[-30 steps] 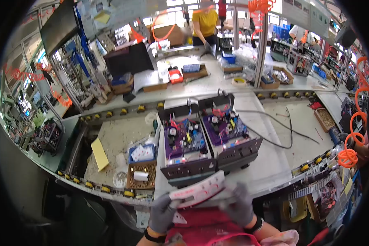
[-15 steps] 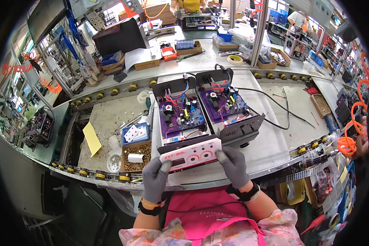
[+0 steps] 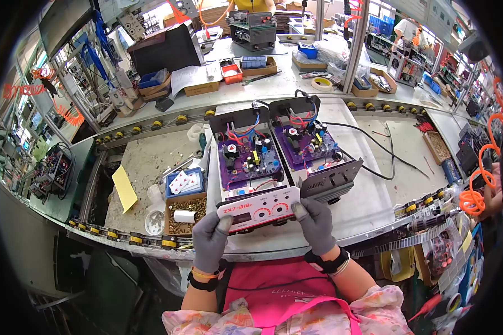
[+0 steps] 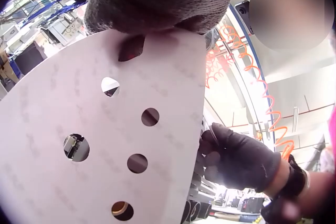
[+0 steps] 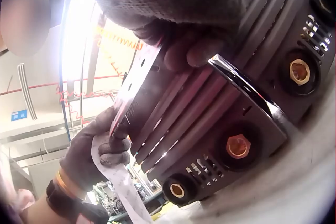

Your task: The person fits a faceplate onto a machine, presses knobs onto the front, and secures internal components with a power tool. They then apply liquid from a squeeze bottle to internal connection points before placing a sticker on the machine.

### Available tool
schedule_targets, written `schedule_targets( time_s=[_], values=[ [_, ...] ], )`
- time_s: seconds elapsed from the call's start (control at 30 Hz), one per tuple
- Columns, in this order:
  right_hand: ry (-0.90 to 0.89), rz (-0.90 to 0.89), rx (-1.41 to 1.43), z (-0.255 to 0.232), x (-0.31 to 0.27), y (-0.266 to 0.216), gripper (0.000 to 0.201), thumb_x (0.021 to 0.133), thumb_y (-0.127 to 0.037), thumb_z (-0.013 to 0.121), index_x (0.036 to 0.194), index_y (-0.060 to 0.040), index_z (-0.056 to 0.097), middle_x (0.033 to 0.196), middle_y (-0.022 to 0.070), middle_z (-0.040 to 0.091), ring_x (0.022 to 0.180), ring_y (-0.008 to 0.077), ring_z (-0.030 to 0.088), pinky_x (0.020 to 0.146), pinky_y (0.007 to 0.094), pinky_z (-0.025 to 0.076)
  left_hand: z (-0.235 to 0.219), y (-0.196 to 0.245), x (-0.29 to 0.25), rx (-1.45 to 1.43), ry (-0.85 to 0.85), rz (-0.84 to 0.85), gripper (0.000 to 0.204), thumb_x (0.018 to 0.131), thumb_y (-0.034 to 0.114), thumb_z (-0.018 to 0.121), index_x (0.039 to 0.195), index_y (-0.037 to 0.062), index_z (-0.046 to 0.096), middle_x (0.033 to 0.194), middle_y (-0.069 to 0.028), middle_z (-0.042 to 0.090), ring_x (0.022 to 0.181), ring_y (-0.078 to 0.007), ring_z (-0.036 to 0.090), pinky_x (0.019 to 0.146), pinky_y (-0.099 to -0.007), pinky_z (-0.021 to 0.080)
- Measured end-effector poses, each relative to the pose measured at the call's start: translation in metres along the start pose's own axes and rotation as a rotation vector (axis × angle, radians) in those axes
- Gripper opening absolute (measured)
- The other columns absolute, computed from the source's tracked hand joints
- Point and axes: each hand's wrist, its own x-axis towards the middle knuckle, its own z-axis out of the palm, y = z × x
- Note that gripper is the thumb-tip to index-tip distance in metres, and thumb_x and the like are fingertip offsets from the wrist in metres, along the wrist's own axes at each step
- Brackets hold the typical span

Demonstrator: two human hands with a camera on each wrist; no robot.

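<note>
A white front panel label (image 3: 258, 212), printed ZX7-318 with red dial arcs, is held by both gloved hands. My left hand (image 3: 210, 240) pinches its left end, thumb on the printed face. At its right end, my right hand (image 3: 317, 226) pinches the edge. The left wrist view shows the label's pale back (image 4: 100, 124) with several holes. A white paper strip (image 5: 123, 184) hangs beside the left hand in the right wrist view. Just behind the label stands the left open welding machine (image 3: 248, 162); brass sockets (image 5: 239, 146) show on a dark machine front close to my right hand.
A second open machine (image 3: 310, 139) stands to the right, with a black cable (image 3: 374, 170) trailing off. At left are a box of brass fittings (image 3: 176, 226) and a blue tray (image 3: 172, 188). Across the table a person handles another machine (image 3: 253, 30).
The label has risen from near the apron to the left machine's front, and the right hand, blurred before, now pinches its end. Across the table, a machine has come into view.
</note>
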Motion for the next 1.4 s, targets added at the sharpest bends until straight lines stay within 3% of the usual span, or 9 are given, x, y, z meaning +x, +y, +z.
schedule_targets(
  time_s=[0.2,0.3,0.53,0.9,1.2,1.33,1.4],
  values=[
    [-0.019,0.003,-0.064,-0.001,0.0,-0.001,0.022,0.092,-0.018,0.059,0.097,0.0026,0.065,0.072,0.0031,0.061,0.065,0.0075,0.054,0.06,0.0239,0.043,-0.002,0.0,0.002,0.002,-0.012,-0.007,0.021,0.091,0.018,0.061,0.094,-0.0014,0.067,0.064,0.0022,0.053,0.052,-0.0023,0.043,0.046,-0.0205,0.034],
    [0.042,0.003,0.001,0.004,0.0,0.003,0.021,0.089,-0.018,0.062,0.088,0.0026,0.063,0.064,0.0088,0.053,0.058,0.0143,0.048,0.055,0.0289,0.039,-0.004,0.001,0.003,0.021,-0.022,-0.01,0.02,0.09,0.018,0.062,0.093,-0.0018,0.067,0.062,0.0016,0.052,0.055,-0.004,0.044,0.049,-0.022,0.035],
    [0.038,0.029,0.036,0.004,0.0,0.003,0.019,0.09,-0.016,0.061,0.09,0.0028,0.064,0.066,0.0062,0.058,0.06,0.0105,0.049,0.056,0.0266,0.041,-0.003,-0.002,0.005,0.051,-0.006,0.051,0.024,0.088,0.02,0.064,0.084,-0.0036,0.064,0.058,-0.0047,0.048,0.055,-0.0104,0.043,0.052,-0.027,0.036],
    [0.05,0.032,0.002,0.005,0.001,-0.005,0.023,0.09,-0.019,0.061,0.086,0.0034,0.063,0.065,0.0072,0.058,0.06,0.0114,0.051,0.056,0.0263,0.041,-0.004,-0.004,0.008,0.105,-0.008,0.11,0.026,0.087,0.021,0.065,0.08,-0.0032,0.063,0.058,-0.0076,0.045,0.052,-0.0143,0.042,0.05,-0.0288,0.036],
    [0.052,0.045,-0.008,0.003,0.0,-0.003,0.022,0.09,-0.019,0.061,0.087,0.0026,0.064,0.065,0.0079,0.058,0.06,0.012,0.052,0.056,0.028,0.041,-0.003,-0.002,0.011,0.169,0.02,0.141,0.025,0.087,0.021,0.065,0.079,-0.0024,0.064,0.054,-0.0075,0.043,0.05,-0.0114,0.041,0.048,-0.0278,0.035],
    [0.057,0.042,-0.005,0.004,0.004,-0.006,0.02,0.089,-0.018,0.062,0.085,0.0021,0.064,0.063,0.0084,0.056,0.057,0.0144,0.051,0.055,0.029,0.041,-0.004,0.003,0.009,0.155,-0.002,0.002,0.026,0.088,0.021,0.064,0.08,-0.0031,0.064,0.054,-0.0044,0.046,0.053,-0.0079,0.041,0.048,-0.0264,0.035],
    [0.045,0.011,-0.029,0.005,0.004,-0.001,0.02,0.089,-0.017,0.061,0.087,0.0026,0.064,0.063,0.0066,0.057,0.058,0.0123,0.052,0.055,0.0272,0.041,-0.006,-0.003,0.01,0.195,0.006,0.033,0.025,0.088,0.021,0.064,0.083,-0.0035,0.065,0.055,-0.0036,0.049,0.053,-0.0079,0.043,0.049,-0.0262,0.035]
  ],
)
